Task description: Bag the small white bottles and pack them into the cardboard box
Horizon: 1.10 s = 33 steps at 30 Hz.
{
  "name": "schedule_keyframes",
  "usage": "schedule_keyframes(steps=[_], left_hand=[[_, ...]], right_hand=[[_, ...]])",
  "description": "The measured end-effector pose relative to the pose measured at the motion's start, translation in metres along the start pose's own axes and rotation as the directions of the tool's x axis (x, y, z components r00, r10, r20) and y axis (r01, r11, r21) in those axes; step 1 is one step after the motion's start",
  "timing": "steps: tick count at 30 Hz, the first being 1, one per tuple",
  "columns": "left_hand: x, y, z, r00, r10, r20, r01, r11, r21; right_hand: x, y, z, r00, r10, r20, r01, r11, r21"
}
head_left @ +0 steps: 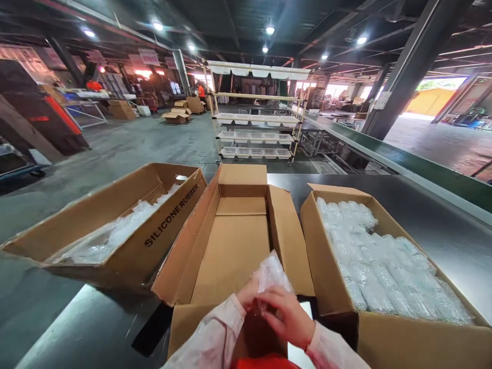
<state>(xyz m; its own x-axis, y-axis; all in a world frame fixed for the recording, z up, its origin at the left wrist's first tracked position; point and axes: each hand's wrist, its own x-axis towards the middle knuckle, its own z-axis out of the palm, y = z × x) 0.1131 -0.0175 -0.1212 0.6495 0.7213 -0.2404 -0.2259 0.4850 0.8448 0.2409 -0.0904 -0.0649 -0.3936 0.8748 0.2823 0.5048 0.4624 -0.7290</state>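
Crinkled clear plastic packet (pixel 271 274) sits pinched between left hand (pixel 248 293) and right hand (pixel 287 313), both in a clenched grip on it, over the near edge of the empty middle carton (pixel 230 246). Carton is smooth brown corrugated card, rectangular, flaps raised. Flanking it on the dark glossy bench (pixel 430 225): right carton (pixel 384 333) packed with similar shiny packets, left carton (pixel 130 256) printed "SILICONE RUBBER".

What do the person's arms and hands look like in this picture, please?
Both arms wear loose, pale pinkish-white sleeves of thin fabric that end at the wrists. The left hand and right hand are bare, with no gloves, rings or watch showing. A bit of red-orange clothing shows between the forearms.
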Motion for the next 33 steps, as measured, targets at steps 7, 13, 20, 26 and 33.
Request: schedule_keyframes(steps=[7,13,20,26,33], left_hand=[[-0.046,0.061,0.010,0.790,-0.307,0.530,0.038,0.889,0.457],[-0.092,0.144,0.014,0.947,-0.078,0.311,-0.067,0.900,0.430],[-0.077,0.106,-0.003,0.959,0.273,-0.071,-0.256,0.948,0.190],[-0.049,0.048,0.043,0.982,0.179,0.063,-0.189,0.953,0.238],[-0.058,0.066,0.076,0.845,0.267,0.463,-0.508,0.669,0.542]], right_hand=[[0.040,0.022,-0.071,0.899,0.127,0.420,-0.170,0.983,0.066],[0.010,0.033,-0.046,0.775,0.165,0.610,-0.505,0.742,0.441],[-0.016,0.017,-0.059,0.885,0.388,0.258,-0.456,0.611,0.647],[-0.032,-0.008,-0.070,0.967,0.245,0.067,-0.241,0.808,0.538],[-0.068,-0.009,-0.091,0.881,0.455,-0.133,-0.386,0.852,0.355]])
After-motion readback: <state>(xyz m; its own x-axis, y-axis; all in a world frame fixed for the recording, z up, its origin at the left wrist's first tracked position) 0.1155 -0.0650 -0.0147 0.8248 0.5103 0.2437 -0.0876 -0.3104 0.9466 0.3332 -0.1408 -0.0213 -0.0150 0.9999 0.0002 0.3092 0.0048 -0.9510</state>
